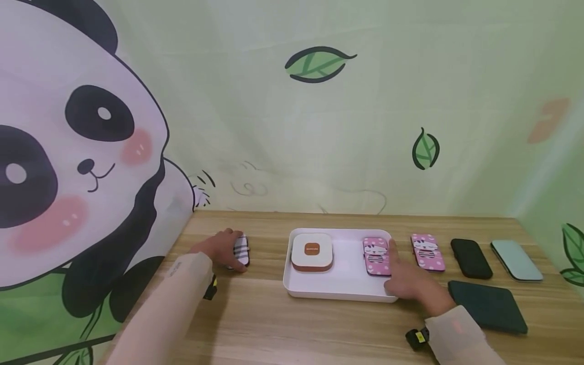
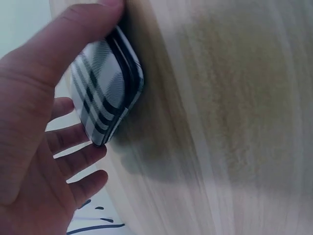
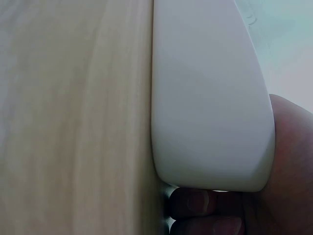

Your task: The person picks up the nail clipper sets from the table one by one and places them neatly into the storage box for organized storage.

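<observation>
Plaid case (image 1: 242,251) — lengthwise toward backdrop (image 1: 237,111)

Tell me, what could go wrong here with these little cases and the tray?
The checked case might slip: the left fingers seem to hold it by its edges.
The right fingers hold the white tray at its right end; if it tilts, the white-and-brown box and the pink case inside could slide.
In the head view, the right sleeve comes close to the dark flat case and might nudge it.

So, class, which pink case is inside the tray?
The left pink case, sharing the tray with a white box; the right pink case lies on the table.
</observation>
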